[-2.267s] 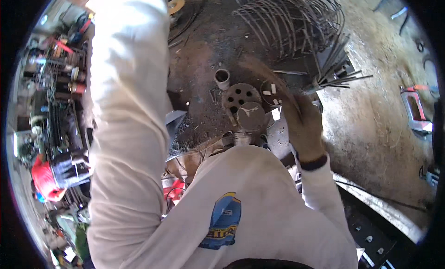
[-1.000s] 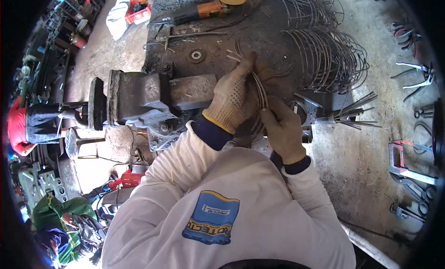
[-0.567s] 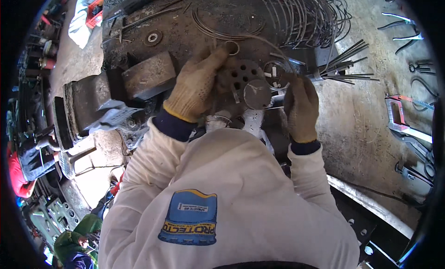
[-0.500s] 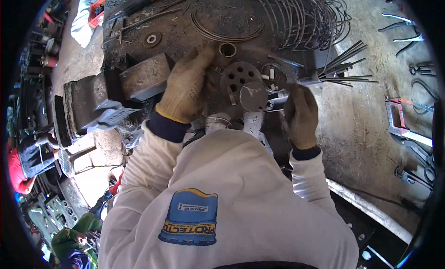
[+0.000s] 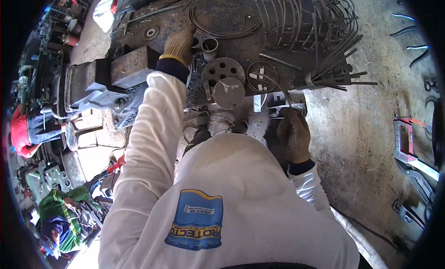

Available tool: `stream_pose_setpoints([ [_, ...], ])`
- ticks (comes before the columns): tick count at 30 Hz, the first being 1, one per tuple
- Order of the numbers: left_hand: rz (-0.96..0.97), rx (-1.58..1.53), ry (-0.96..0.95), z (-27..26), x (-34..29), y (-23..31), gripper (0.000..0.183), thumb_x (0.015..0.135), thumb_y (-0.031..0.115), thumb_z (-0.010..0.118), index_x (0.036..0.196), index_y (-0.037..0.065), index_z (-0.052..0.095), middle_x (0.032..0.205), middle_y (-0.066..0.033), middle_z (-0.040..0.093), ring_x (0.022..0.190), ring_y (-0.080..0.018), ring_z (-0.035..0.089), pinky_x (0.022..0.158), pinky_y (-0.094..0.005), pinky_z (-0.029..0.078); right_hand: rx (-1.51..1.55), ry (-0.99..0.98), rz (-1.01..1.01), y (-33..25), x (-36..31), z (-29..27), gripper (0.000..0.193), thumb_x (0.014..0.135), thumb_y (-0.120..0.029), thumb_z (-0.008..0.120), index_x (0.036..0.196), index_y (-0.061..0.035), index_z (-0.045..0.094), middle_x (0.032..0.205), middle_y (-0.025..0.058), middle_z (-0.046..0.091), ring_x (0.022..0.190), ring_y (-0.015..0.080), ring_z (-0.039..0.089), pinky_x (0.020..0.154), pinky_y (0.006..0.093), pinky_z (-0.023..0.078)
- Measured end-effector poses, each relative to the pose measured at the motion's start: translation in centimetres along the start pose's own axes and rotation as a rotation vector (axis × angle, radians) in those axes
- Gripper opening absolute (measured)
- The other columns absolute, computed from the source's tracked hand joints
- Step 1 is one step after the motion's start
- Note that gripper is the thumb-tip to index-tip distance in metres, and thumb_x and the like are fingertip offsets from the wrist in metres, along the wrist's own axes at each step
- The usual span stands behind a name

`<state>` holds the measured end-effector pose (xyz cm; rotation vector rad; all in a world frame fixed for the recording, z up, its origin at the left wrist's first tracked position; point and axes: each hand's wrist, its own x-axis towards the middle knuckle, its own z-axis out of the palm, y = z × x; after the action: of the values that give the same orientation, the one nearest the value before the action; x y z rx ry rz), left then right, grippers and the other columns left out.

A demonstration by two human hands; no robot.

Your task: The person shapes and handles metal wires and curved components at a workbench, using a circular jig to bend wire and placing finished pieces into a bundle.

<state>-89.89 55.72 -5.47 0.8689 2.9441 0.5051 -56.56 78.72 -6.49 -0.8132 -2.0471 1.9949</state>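
Observation:
My left hand point(image 5: 178, 46), in a tan knit glove, reaches over the bench just left of a short upright pipe point(image 5: 209, 49). Its fingers look curled down; what they hold, if anything, is hidden. My right hand point(image 5: 295, 135), gloved too, is closed on a thin bent metal rod point(image 5: 281, 89) at the bench's near edge. The rod's far end reaches over a wire ring point(image 5: 263, 64) with small white pieces inside. Between my hands lie a round plate with holes point(image 5: 234, 67) and, partly over it, a plain round metal disc point(image 5: 229, 94).
Bundled rods point(image 5: 327, 74) jut past the bench's right end, with a heap of curved wires point(image 5: 301, 18) behind. A rectangular steel block point(image 5: 132, 67) sits at left. Pliers point(image 5: 419, 53) and a red-framed tool point(image 5: 404, 141) lie on the floor at right. Two people work at far left.
My left hand has moved left and farther over the bench, uncovering the upright pipe's side. My right hand has dropped slightly toward me, and the bent rod now shows clearly.

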Motion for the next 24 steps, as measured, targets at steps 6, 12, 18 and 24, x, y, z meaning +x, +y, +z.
stream_pose_setpoints([
  [6, -0.004, 0.059, -0.024, 0.0, 0.8, 1.1, 0.054, 0.08, -0.006, 0.067, 0.132, 0.006, 0.059, 0.119, -0.0237, 0.067, 0.111, -0.0402, 0.064, 0.091, -0.0452, 0.052, 0.211, -0.011, 0.114, 0.2, 0.6, 0.1, 0.026, 0.104, -0.022, 0.052, 0.111, -0.002, 0.066, 0.074, -0.0023, 0.05, 0.055, 0.0033, 0.045, 0.047, 0.0194, 0.038],
  [12, 0.111, 0.077, 0.079, -0.1, 0.1, 0.9, 0.058, 0.078, -0.005, 0.066, 0.134, 0.007, 0.058, 0.13, -0.0219, 0.062, 0.124, -0.0389, 0.057, 0.102, -0.041, 0.049, -0.004, -0.153, -0.054, 0.6, 1.0, -0.7, 0.022, 0.104, -0.021, 0.053, 0.11, -0.0036, 0.065, 0.073, -0.0027, 0.05, 0.051, 0.0055, 0.046, 0.045, 0.0203, 0.037],
  [18, -0.111, -0.135, 0.205, -2.0, -2.3, 2.4, 0.047, 0.088, 0.002, 0.063, 0.134, 0.008, 0.058, 0.133, -0.0213, 0.061, 0.128, -0.036, 0.056, 0.102, -0.0385, 0.051, 0.067, -0.182, 0.0, 2.1, 1.2, -0.6, 0.025, 0.102, -0.03, 0.056, 0.108, -0.0075, 0.065, 0.067, -0.0037, 0.05, 0.052, 0.0072, 0.048, 0.045, 0.0217, 0.037],
  [24, -0.125, -1.19, 0.322, -4.8, -8.0, 7.8, 0.036, 0.102, 0.017, 0.058, 0.126, -0.008, 0.058, 0.121, -0.017, 0.065, 0.107, -0.0228, 0.066, 0.092, -0.0336, 0.055, 0.557, -0.081, 0.377, 1.4, 0.6, 0.3, 0.019, 0.096, -0.012, 0.058, 0.112, -0.0045, 0.065, 0.075, 0.001, 0.058, 0.057, 0.0114, 0.054, 0.05, 0.0261, 0.043],
])
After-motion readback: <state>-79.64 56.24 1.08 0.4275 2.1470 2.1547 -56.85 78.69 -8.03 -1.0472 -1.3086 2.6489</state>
